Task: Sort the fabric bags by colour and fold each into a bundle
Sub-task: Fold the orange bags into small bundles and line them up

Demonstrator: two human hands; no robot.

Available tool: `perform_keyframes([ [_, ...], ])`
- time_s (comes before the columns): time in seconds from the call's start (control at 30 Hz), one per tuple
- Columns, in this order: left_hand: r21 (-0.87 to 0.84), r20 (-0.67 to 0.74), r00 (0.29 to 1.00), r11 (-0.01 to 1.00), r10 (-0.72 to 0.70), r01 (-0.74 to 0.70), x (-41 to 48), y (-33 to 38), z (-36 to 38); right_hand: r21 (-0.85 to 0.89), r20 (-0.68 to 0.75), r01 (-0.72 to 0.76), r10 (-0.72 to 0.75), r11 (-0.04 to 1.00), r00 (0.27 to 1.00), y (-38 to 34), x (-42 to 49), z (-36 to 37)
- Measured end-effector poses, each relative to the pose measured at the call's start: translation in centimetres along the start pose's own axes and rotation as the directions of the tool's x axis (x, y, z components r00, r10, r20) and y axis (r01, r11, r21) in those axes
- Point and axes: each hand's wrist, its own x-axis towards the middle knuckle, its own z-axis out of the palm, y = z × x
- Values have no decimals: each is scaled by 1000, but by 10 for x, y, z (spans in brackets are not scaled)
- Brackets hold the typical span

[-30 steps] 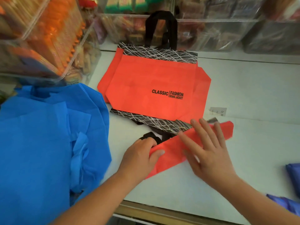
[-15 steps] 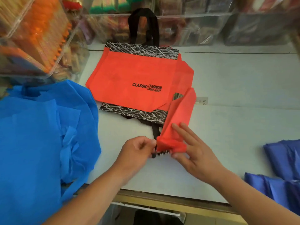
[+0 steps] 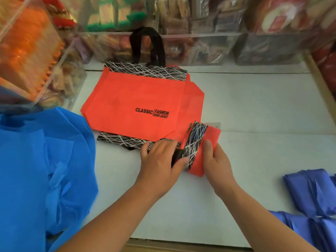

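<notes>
Bundle (image 3: 202, 151) of orange fabric, folded narrow with a black white-lined band along its 9 o'clock side, lies on the white tabletop (image 3: 263, 110) near the middle of the view, its long axis running from 6 towards 12 o'clock. Its far end touches the near right corner of the flat orange bags (image 3: 138, 106), which lie stacked at 11 o'clock with "CLASSIC FASHION DOWN JACKET" printed on top and black handles (image 3: 147, 46) reaching up at 12. From the bundle towards 3 o'clock the tabletop is bare up to its wooden edge; towards 6 o'clock it is bare to the front edge. A loose heap of blue bags (image 3: 36, 170) fills the 8 to 9 o'clock side, well apart from the bundle. Folded violet-blue bags (image 3: 312, 193) lie at 4 o'clock. Clear bins (image 3: 200, 46) of packaged goods wall off the far side at 12 and a tilted one stands at 10. The left hand (image 3: 160, 160) lies palm down with fairly straight fingers over a black strap, thumb tip pressing the patterned band. The right hand (image 3: 216, 164) grips the bundle's orange edge, thumb on top, fingers hidden underneath.
</notes>
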Motion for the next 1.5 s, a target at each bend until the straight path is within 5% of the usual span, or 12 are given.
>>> perform_keyframes([
  [0.1,-17,30,992,993,121,-121,24,-4,10,-83,-95,29,-36,996,995,-1,18,2],
  [0.2,-43,105,955,961,278,-275,29,-14,25,-287,23,63,-59,956,998,-6,40,-1],
  [0.37,-38,125,945,953,303,-301,20,-28,42,-417,94,11,31,909,995,-21,57,-4],
  [0.73,71,91,950,950,298,-304,22,-32,49,-625,-39,87,-143,775,989,-17,72,-1],
  [0.87,84,64,956,953,288,-293,22,-31,50,-566,-48,86,-137,820,989,-18,64,3],
  [1.03,106,53,938,932,342,-346,15,-27,44,-381,-4,283,-308,880,951,-15,56,-2],
  [1.17,161,22,892,879,451,-448,-4,-14,26,-47,-23,118,-120,992,993,-21,49,-14],
  [1.3,77,154,796,796,585,-600,-36,-13,21,-100,44,-7,12,995,999,-10,36,-9],
  [1.4,73,212,797,804,565,-589,-49,-19,28,-342,16,201,-209,918,978,6,29,-3],
  [1.5,96,164,803,800,574,-592,-47,-16,33,-671,61,488,-614,558,787,15,26,-13],
])
